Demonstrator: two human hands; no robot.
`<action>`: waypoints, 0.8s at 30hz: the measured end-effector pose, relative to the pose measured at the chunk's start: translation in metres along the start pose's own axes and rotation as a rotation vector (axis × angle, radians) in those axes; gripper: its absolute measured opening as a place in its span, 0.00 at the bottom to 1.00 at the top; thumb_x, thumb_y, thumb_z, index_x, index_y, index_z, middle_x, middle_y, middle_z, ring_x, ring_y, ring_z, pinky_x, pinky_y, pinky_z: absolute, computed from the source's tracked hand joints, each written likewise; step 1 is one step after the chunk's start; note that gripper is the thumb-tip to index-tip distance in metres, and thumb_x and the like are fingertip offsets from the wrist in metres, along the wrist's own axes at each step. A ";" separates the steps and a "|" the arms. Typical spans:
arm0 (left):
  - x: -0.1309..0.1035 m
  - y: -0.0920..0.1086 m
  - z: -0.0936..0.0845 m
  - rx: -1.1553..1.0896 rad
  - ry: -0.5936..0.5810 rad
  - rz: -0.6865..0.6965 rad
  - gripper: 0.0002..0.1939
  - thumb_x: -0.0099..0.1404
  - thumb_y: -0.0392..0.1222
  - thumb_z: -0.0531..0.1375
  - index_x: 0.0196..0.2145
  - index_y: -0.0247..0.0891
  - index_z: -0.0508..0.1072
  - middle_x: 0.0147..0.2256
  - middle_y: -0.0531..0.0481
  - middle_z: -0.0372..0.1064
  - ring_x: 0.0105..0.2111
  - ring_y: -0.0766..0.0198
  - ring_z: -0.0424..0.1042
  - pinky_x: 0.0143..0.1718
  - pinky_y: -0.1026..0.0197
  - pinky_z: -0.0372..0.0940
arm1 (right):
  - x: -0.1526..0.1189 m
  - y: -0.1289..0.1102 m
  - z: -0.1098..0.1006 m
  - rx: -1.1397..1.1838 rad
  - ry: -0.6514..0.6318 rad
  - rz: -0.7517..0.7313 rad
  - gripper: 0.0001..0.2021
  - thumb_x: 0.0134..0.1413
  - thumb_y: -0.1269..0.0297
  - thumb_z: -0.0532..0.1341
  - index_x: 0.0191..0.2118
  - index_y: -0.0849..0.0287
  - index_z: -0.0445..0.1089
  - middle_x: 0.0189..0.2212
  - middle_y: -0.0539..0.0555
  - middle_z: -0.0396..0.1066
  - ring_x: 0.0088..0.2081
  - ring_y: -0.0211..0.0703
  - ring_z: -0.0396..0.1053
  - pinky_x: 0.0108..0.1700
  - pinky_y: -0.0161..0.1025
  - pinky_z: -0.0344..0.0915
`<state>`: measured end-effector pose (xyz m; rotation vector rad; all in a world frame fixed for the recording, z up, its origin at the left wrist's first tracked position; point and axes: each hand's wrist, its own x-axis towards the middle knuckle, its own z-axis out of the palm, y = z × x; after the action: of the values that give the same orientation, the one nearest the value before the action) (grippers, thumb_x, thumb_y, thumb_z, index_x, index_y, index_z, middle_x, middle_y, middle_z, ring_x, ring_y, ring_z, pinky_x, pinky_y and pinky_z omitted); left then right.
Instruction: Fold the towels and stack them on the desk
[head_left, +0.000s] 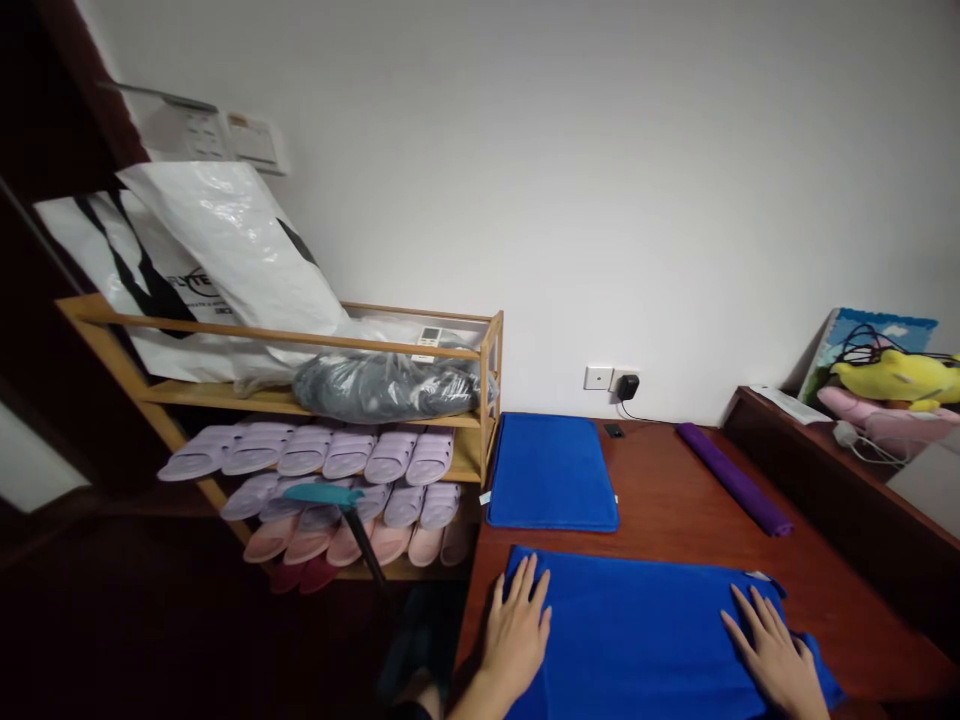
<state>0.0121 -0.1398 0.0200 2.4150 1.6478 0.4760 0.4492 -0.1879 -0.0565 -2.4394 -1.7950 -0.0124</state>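
A blue cloth [637, 630] lies spread over the near part of the brown wooden desk [652, 470]. My left hand [517, 630] rests flat on its left side, fingers stretched toward the far edge. On the right side of the cloth, my right hand [776, 650] lies with spread fingers, near a small tag at the far right corner. Beyond them, a blue mat [553, 472] with small white tags lies flat against the shelf side. A rolled purple cloth [733, 478] sits at the right of the desk.
At left stands a wooden shoe rack [491, 400] with several slippers [345, 450], white bags [232, 260] and a plastic-wrapped dark bundle [390, 385]. A black charger [627, 387] is plugged into the wall. On the raised ledge at right lies a yellow plush toy [900, 378].
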 end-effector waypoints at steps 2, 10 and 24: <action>-0.002 -0.015 -0.005 -0.019 0.029 -0.069 0.28 0.59 0.34 0.51 0.58 0.43 0.60 0.58 0.41 0.57 0.58 0.48 0.55 0.56 0.42 0.51 | 0.006 0.004 -0.006 0.067 0.017 0.061 0.29 0.54 0.45 0.43 0.61 0.43 0.51 0.63 0.53 0.51 0.64 0.52 0.47 0.56 0.62 0.52; 0.011 -0.068 -0.031 -0.690 0.009 -0.487 0.27 0.46 0.27 0.51 0.47 0.39 0.63 0.33 0.51 0.68 0.33 0.63 0.70 0.36 0.61 0.64 | 0.042 0.022 -0.023 0.045 0.000 0.117 0.24 0.55 0.60 0.44 0.51 0.65 0.64 0.46 0.66 0.68 0.46 0.56 0.67 0.48 0.52 0.62; 0.011 -0.058 -0.044 -0.452 0.235 -0.233 0.12 0.58 0.44 0.54 0.41 0.45 0.69 0.39 0.48 0.69 0.44 0.54 0.67 0.49 0.51 0.60 | 0.061 0.011 -0.025 -0.126 0.104 0.124 0.26 0.52 0.57 0.45 0.56 0.58 0.59 0.54 0.64 0.61 0.50 0.61 0.62 0.44 0.56 0.60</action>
<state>-0.0512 -0.1098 0.0440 1.8742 1.6596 0.9980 0.4789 -0.1356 -0.0280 -2.5787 -1.6455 -0.2435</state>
